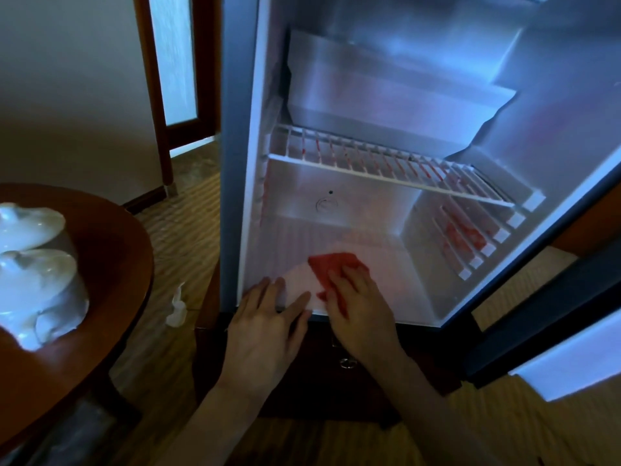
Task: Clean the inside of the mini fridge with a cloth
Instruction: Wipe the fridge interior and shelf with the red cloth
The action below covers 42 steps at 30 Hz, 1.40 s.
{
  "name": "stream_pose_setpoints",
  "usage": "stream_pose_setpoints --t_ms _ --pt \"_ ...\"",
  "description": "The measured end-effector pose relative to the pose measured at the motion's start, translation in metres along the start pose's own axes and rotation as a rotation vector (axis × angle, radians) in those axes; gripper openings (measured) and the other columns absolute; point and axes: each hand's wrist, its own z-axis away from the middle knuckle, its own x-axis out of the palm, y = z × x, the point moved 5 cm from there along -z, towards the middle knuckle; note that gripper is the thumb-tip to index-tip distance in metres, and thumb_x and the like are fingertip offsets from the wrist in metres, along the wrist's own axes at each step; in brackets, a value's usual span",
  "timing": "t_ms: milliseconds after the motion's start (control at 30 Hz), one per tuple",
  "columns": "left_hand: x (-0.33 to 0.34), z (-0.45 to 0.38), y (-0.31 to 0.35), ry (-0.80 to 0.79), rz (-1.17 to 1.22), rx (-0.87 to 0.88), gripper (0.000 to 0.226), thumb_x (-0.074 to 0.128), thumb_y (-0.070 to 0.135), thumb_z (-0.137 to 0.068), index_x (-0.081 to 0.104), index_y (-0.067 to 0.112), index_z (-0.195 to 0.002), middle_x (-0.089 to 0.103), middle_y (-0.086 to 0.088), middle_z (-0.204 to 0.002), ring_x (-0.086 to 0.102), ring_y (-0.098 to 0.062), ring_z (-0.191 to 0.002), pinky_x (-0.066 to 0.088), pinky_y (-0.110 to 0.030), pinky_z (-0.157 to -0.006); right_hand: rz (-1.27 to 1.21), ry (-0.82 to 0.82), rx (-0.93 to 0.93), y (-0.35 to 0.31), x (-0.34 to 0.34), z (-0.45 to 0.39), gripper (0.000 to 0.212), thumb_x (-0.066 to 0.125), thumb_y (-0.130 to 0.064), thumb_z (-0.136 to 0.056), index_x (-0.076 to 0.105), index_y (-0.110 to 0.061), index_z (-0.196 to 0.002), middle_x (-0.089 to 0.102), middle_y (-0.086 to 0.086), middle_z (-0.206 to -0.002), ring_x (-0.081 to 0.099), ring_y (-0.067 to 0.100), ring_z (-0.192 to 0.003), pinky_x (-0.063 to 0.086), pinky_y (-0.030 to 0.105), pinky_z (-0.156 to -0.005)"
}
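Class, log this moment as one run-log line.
right hand presses red cloth on fridge floor | left hand flat at front edge

- The open mini fridge with a pale, smooth plastic lining [386, 203] shows a soft sheen on its back wall and floor.
- The white coated-wire shelf [386, 166] across its middle looks smooth and slightly glossy.
- The red cloth [331, 265] on the fridge floor is soft, matt fabric, creased under the right hand [361, 314].
- The round reddish-brown wooden table [111, 264] has a polished, glossy top.
- The white glazed ceramic lidded cups [37, 264] on it are shiny, with bright highlights.
- The dark wooden cabinet [319, 381] under the fridge looks smooth and dull, with a small shiny metal pull [347, 363].
- The striped brownish floor [181, 237] looks matt.
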Motion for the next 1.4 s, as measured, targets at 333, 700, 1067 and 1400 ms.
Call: stream_pose_setpoints --t_ms 333,700,1067,1400 --pt "0.001 -0.001 0.001 -0.036 -0.025 -0.016 0.033 0.064 0.034 -0.092 0.070 0.035 -0.124 0.063 -0.011 -0.133 0.058 -0.032 -0.124 0.052 -0.046 -0.098 -0.027 -0.195 0.069 0.009 0.025 -0.099 0.046 0.038 -0.044 -0.103 0.056 -0.021 -0.139 0.049 0.003 -0.150 0.039 0.021 -0.139 0.036 0.040 -0.115" --pt "0.005 -0.001 -0.004 0.006 -0.001 -0.007 0.035 0.057 0.043 -0.095 0.065 0.039 -0.129 0.060 -0.008 -0.134 0.056 -0.029 -0.125 0.052 -0.044 -0.096 -0.067 -0.067 -0.112 -0.007 -0.003 0.010 0.053 0.036 -0.043 -0.102 0.052 -0.018 -0.146 0.048 0.006 -0.152 0.039 0.023 -0.141 0.031 0.031 -0.114" --pt "0.004 0.000 -0.003 -0.009 0.023 -0.023 0.036 0.054 0.047 -0.097 0.065 0.037 -0.130 0.056 -0.006 -0.140 0.051 -0.027 -0.132 0.050 -0.045 -0.103 0.059 -0.184 0.008 -0.005 0.022 -0.092 0.048 0.034 -0.045 -0.106 0.050 -0.021 -0.145 0.045 0.008 -0.153 0.034 0.028 -0.143 0.026 0.040 -0.121" --pt "-0.019 0.023 -0.011 -0.038 0.027 -0.011 0.044 0.058 0.043 -0.094 0.058 0.031 -0.136 0.057 -0.001 -0.139 0.058 -0.018 -0.124 0.056 -0.032 -0.089 0.039 -0.094 -0.197 -0.055 0.016 -0.051 0.041 0.038 -0.037 -0.106 0.052 -0.030 -0.144 0.053 -0.005 -0.145 0.040 0.016 -0.139 0.028 0.032 -0.118"
